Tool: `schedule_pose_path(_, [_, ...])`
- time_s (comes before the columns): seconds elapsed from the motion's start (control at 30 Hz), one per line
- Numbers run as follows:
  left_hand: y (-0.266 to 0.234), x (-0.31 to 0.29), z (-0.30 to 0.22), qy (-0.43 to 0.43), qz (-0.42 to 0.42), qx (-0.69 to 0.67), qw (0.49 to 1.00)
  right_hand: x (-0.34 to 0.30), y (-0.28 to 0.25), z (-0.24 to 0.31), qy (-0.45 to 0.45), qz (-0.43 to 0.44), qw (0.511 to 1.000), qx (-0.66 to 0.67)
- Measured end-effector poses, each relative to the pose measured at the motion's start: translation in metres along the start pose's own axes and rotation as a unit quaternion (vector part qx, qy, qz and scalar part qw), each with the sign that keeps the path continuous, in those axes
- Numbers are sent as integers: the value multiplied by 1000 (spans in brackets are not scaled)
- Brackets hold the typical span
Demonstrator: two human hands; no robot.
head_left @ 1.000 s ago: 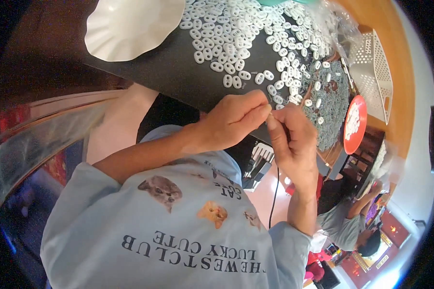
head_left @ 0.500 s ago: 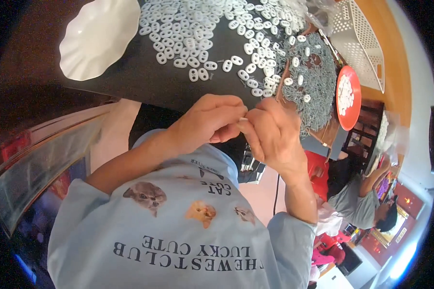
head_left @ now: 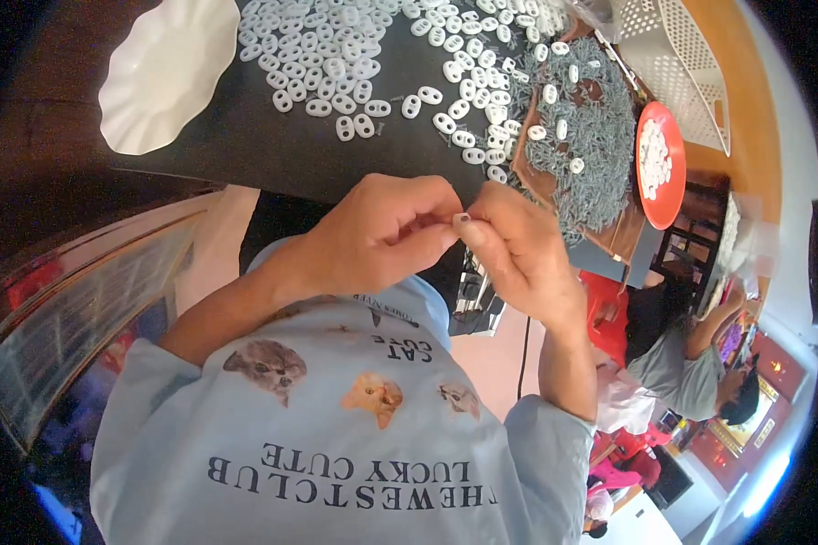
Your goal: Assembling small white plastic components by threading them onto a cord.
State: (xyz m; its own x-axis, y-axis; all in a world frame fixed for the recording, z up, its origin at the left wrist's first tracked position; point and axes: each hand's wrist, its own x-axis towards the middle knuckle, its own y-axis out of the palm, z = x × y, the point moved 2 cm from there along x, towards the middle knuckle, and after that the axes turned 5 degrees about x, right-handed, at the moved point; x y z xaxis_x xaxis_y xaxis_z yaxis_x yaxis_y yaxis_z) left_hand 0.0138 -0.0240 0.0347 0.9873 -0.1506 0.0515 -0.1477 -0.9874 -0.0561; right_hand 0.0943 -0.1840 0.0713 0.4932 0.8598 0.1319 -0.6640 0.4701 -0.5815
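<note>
Grey screws (head_left: pixel 600 173), perhaps, beyond right hand (head_left: pixel 523 254).

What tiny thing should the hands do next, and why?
Maybe the left hand could help steady the small white piece: the right hand pinches it, only a bit pokes out, and the left thumb is right beside it.

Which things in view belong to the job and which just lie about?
Seemingly in the job: left hand and right hand at a small white piece; white two-holed pieces; grey pile.
Seemingly lying about: wavy white dish; perforated white basket.
</note>
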Motion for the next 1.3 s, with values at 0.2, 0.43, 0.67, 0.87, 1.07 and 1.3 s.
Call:
schedule_pose_path(0.2, [2, 6, 7, -69, -19, -119, 990, -16, -80, -35, 191, -144, 962, -133])
schedule_pose_path(0.43, [8, 14, 19, -89, -25, -138, 986, -4, -115, -96, 184, -23, 967, -177])
schedule_pose_path(0.67, [11, 17, 21, -71, -32, -101, 992, 11, -116, -111, 60, -62, 973, -215])
schedule_pose_path(0.87, [10, 15, 18, -83, -26, -95, 992, -24, -119, -68, 169, -64, 963, -200])
schedule_pose_path(1.07, [11, 14, 24, -58, -15, -69, 996, -92, -93, -50, 264, -78, 950, -147])
schedule_pose_path(1.3, [12, 13, 20, -69, -14, -70, 995, -122, -79, -73, 80, -99, 925, -357])
